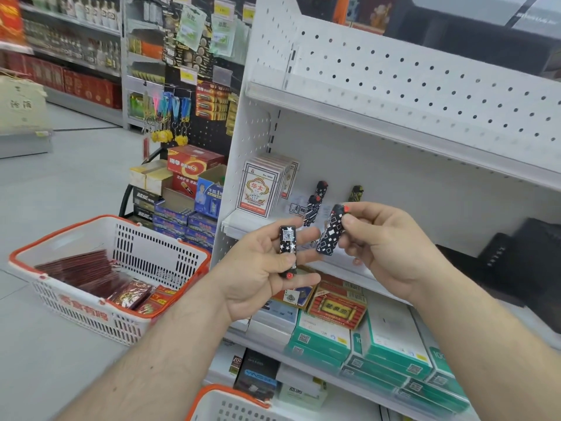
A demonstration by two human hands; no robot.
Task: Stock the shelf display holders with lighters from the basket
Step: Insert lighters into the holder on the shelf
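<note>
Left hand (pixel 261 268): grip clenched round star-patterned lighter (pixel 287 249). Right hand (pixel 391 250): grip pinching square-patterned lighter (pixel 331 235). Basket (pixel 158 247) on floor, left.

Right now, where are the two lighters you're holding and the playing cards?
star lighter (pixel 287 247), head view, middle of its body.
diamond lighter (pixel 330 235), head view, patterned body.
playing cards (pixel 258 189), head view, front pack's face.

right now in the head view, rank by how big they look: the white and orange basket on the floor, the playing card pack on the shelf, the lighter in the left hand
1. white and orange basket, clearly largest
2. playing card pack
3. lighter in the left hand, smallest, though it sits nearer the camera than the pack
</note>
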